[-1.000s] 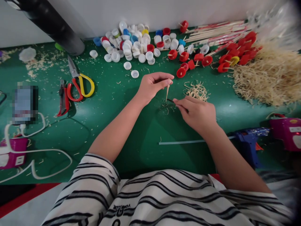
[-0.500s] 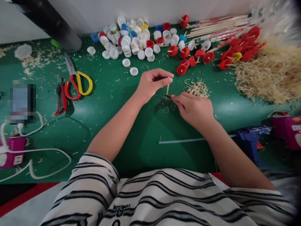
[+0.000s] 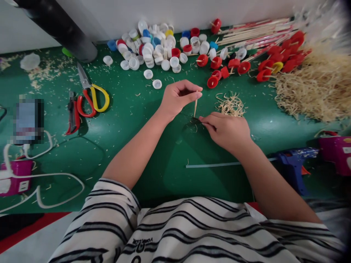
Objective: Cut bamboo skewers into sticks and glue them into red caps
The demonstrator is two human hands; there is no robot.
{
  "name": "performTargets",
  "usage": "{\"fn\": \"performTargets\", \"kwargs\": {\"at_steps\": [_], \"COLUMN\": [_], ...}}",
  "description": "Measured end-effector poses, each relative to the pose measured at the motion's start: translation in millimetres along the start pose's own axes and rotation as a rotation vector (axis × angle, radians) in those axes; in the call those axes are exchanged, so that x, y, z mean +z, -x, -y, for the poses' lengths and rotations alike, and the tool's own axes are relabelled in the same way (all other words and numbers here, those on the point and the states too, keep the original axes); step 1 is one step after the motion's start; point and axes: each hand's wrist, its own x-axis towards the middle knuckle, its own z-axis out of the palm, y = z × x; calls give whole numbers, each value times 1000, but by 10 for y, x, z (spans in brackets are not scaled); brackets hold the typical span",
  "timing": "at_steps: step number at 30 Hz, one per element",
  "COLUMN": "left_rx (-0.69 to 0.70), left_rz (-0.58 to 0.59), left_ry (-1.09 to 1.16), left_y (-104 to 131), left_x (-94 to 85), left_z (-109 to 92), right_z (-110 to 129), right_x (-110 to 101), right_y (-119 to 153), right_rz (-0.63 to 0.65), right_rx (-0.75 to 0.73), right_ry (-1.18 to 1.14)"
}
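Note:
Between thumb and fingers, my left hand (image 3: pixel 178 98) pinches the top of a short wooden stick (image 3: pixel 195 108), which stands nearly upright over the green table (image 3: pixel 153 157). My right hand (image 3: pixel 229 128) is closed on a small dark blade (image 3: pixel 196 120), its tip close to the stick's lower end; most of its handle is hidden in my fingers. A few thin shavings lie beneath the stick. A small heap of pale wood shavings (image 3: pixel 231 105) sits just beyond my right hand.
Bottle caps (image 3: pixel 148 49) pile along the wall, with red caps on sticks (image 3: pixel 216 63) and bamboo skewers (image 3: pixel 255 33) to their right. Scissors (image 3: pixel 93 96) and red-handled pliers (image 3: pixel 72 115) lie left. A blue glue gun (image 3: pixel 294 164) and a big shavings heap (image 3: pixel 307 84) are right.
My right hand and the blade have moved slightly down along the stick to its lower end. My left hand keeps its pinch at the top. The whole view has shifted a little.

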Motion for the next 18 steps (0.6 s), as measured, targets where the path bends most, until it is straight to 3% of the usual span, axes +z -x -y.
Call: {"fn": "performTargets", "kwargs": {"at_steps": [9, 18], "left_rx": [33, 3], "left_rz": [1, 2], "left_ry": [-2, -12], "left_y": [-1, -11], "left_x": [-1, 7], "left_z": [-17, 0], "right_z": [67, 44], "right_x": [-5, 13], "right_y": [-94, -96], "right_rz": [-118, -20], "right_rx": [57, 4], "right_ry": [18, 73]}}
